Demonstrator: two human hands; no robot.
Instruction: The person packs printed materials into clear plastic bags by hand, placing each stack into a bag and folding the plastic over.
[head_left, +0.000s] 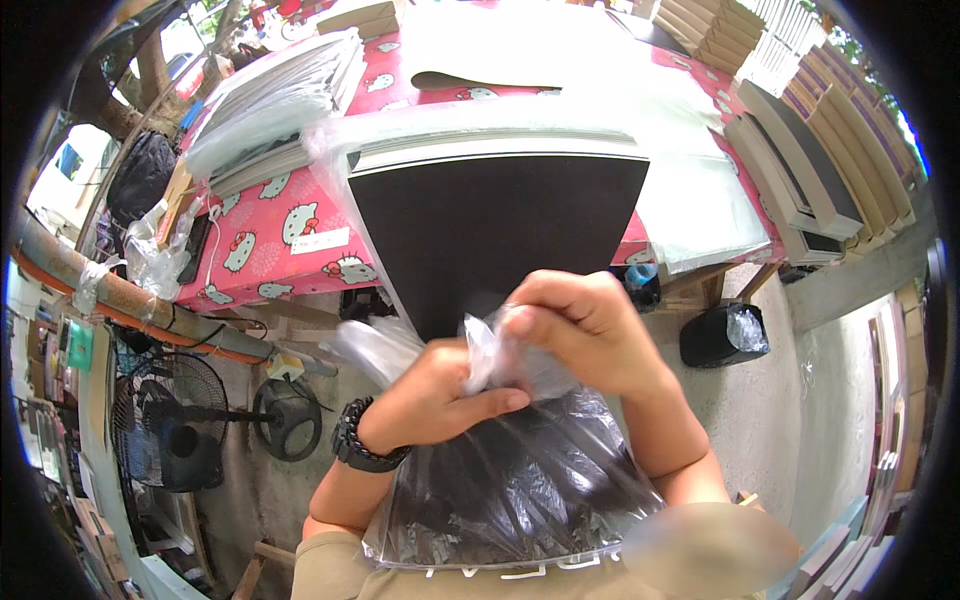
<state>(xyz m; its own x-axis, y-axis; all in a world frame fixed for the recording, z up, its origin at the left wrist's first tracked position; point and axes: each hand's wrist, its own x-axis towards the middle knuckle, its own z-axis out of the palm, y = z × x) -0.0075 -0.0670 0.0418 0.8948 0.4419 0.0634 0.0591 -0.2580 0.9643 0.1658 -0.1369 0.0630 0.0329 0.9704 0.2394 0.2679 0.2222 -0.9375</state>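
Both of my hands meet at the bunched part of a clear plastic bag (520,480), which spreads over a dark flat surface towards my body. My left hand (435,395), with a black watch at its wrist, is closed on the gathered plastic. Beside it my right hand (590,330) pinches the same plastic between thumb and fingers, partly smeared by motion. Just beyond my hands, a black flat panel (490,225) with a pale layered edge leans at the table's front edge, with clear film along its left side and top.
A pink patterned table (300,225) carries plastic-wrapped flat stacks (270,105) at left, a dark slim paddle-shaped tool (480,82) and clear plastic sheets (695,200) at right. Flat boxes (800,170) stand far right. A black fan (170,420) and a black bin (710,338) are on the floor.
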